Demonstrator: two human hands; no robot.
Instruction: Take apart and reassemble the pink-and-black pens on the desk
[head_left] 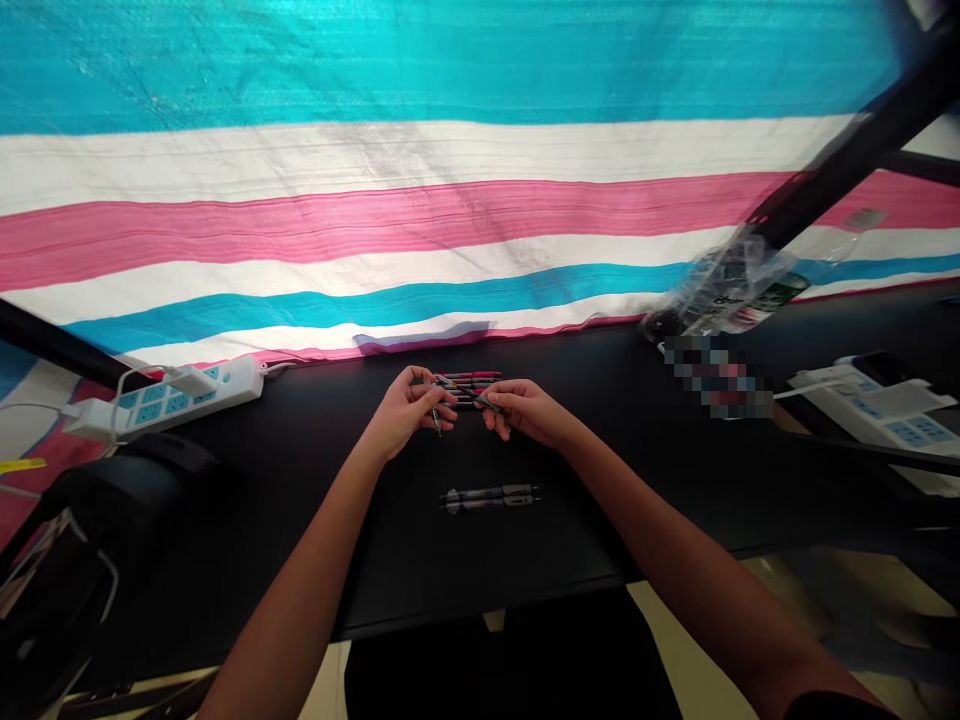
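Both my hands work close together above the black table. My left hand is closed, its fingers pinching a slim pen part that points downward. A thin, pen-like stick runs slantwise between the hands, its lower end pinched by thumb and fingers of my right hand. Whether the left fingers also grip its upper end I cannot tell. Just behind the hands lies a row of several pens, one of them red, partly covered by my fingers. Nearer to me, two dark click pens lie side by side.
A white power strip with a plugged-in charger stands at the left, another power strip at the right. A clear plastic bag sits at the back right. Behind the table hangs a striped sheet. A dark bulky object occupies the left.
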